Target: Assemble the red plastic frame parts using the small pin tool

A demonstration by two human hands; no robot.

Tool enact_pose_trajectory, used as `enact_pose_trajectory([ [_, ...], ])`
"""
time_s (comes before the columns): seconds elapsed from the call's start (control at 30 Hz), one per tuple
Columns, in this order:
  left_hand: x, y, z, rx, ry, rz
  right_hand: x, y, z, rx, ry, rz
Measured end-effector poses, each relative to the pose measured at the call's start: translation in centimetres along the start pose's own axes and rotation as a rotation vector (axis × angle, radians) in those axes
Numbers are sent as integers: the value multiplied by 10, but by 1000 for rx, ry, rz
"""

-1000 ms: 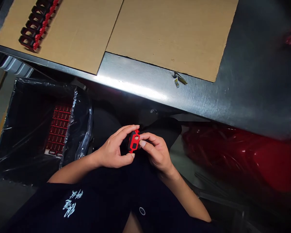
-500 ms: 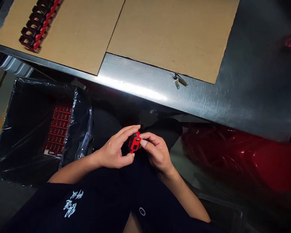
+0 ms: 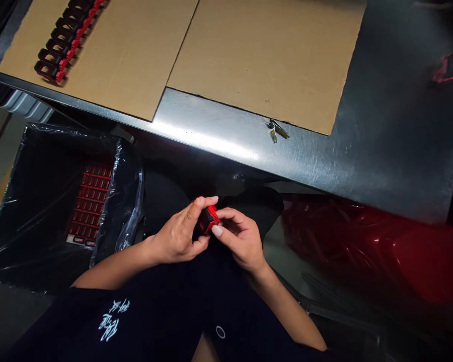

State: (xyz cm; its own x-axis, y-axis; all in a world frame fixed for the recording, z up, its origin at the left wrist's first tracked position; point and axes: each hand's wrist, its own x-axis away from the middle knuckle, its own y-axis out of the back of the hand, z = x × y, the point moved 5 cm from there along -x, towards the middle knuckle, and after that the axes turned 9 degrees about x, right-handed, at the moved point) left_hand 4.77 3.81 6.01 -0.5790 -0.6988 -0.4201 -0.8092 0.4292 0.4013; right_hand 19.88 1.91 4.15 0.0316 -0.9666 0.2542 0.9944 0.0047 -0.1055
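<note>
Left hand (image 3: 177,236) and right hand (image 3: 241,240) closed on small red plastic part (image 3: 208,220), held between fingertips of both, above black shirt (image 3: 166,322)

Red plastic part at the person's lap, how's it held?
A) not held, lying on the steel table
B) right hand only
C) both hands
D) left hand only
C: the red plastic part is pinched between the fingers of the left hand and those of the right hand.

Cardboard sheets (image 3: 256,50) on steel table (image 3: 381,151)
</note>
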Motion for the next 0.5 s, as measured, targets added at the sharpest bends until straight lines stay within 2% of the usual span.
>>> enact_pose_trajectory([
  [0.13, 0, -2, -2, -139, -100, -39, 3, 1, 10, 189, 155, -79],
  [0.27, 1, -1, -4, -237, -182, -94, 4, 3, 15, 231, 269, -82],
  [0.37, 0, 1, -6, -247, -194, -101, 4, 5, 16, 200, 306, -44],
  [0.5, -3, 2, -12, -225, -188, -90, 5, 9, 13, 165, 286, 10],
])
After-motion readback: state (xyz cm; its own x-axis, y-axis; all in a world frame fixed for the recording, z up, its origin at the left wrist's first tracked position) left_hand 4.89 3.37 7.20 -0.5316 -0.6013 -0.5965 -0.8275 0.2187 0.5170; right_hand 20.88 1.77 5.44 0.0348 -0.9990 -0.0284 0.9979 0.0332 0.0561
